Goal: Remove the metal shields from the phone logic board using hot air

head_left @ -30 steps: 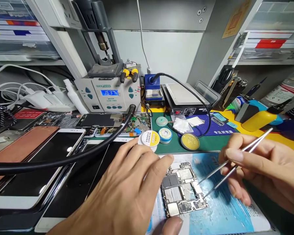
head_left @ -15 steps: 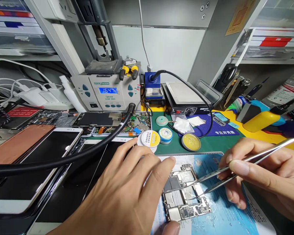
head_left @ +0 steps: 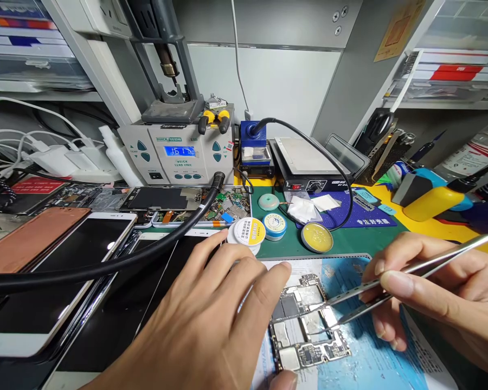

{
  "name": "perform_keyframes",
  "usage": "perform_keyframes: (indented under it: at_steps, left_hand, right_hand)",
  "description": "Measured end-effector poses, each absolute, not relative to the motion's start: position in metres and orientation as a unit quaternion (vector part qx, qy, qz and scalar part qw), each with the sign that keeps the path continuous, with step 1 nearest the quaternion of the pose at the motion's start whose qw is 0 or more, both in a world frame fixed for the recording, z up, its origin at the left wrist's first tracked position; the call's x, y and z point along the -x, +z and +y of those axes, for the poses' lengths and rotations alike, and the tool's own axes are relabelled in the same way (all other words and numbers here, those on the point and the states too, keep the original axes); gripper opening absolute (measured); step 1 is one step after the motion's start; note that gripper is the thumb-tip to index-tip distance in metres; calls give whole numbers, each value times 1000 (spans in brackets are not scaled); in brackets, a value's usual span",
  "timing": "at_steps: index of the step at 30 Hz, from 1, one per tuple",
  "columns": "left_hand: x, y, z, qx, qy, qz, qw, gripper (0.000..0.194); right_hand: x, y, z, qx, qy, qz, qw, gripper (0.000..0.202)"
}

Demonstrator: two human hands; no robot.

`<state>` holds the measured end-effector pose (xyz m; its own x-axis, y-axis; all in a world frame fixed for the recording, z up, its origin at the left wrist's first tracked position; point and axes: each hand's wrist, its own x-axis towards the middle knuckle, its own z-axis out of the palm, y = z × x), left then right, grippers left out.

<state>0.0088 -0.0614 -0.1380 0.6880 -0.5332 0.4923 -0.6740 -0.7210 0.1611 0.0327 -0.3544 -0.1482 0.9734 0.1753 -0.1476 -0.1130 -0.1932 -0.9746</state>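
A phone circuit board [head_left: 296, 355] lies on a blue and white sheet [head_left: 361, 346]. My left hand [head_left: 223, 303] rests palm down at the board's left side, fingers spread, with nothing seen in it; the thumb tip is by the board's lower left corner. My right hand [head_left: 423, 292] pinches metal tweezers [head_left: 443, 259] between thumb and fingers. Their two tips are apart over the middle and right part of the board. Whether they touch it cannot be made out.
Behind the hands are an open yellow paste tin [head_left: 317, 237], a blue-rimmed tin [head_left: 275, 226] and a hot air station [head_left: 179, 154]. Its black hose [head_left: 117, 265] crosses several phones on the left. A yellow bottle [head_left: 433, 200] lies at the right.
The right hand and tweezers have shifted very slightly, with the tweezers' back end a little lower. The station's display reading has changed. My left hand stays in place.
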Motion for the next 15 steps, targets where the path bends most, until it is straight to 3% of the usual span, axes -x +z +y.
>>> perform_keyframes:
  at_steps: [15]
  left_hand:
    - [-6, -140, -60, -905, 210, -329, 170, 42]
  right_hand:
    - [-29, -145, -353, 764, 115, -10, 634, 22]
